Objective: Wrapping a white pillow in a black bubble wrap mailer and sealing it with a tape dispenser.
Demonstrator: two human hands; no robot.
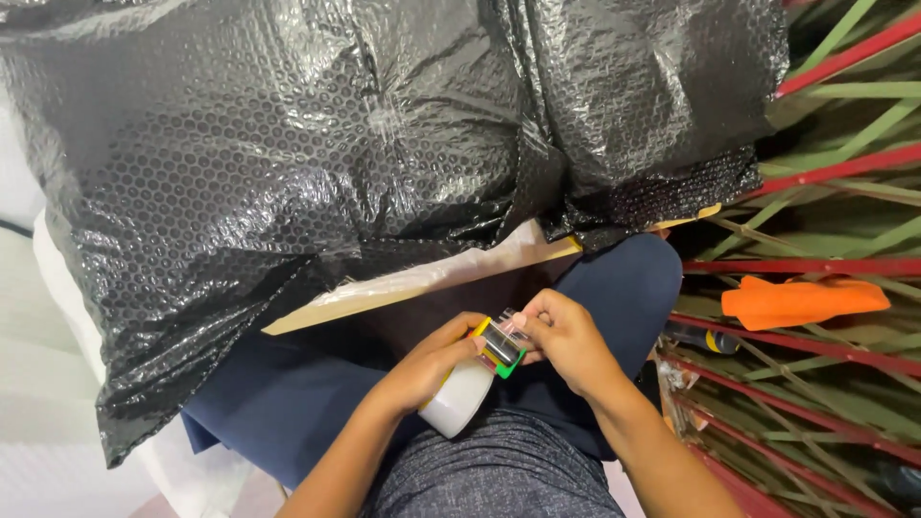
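Note:
My left hand (432, 360) grips a tape dispenser (501, 347) with a yellow, green and red frame and a white roll of clear tape (459, 395) on it. The fingers of my right hand (566, 336) pinch the tape end at the dispenser's front. Both hands are held over my lap, just below the edge of a large flat object wrapped in black bubble wrap (288, 153). A bare pale wooden edge (403, 288) of that object shows under the wrap.
My legs in dark blue trousers (614, 278) sit under the package. On the right lies a woven mat of red and green strips (815, 384) with an orange-handled cutter (801, 299) and a dark marker (700, 338) on it. White sheeting (38, 384) lies at left.

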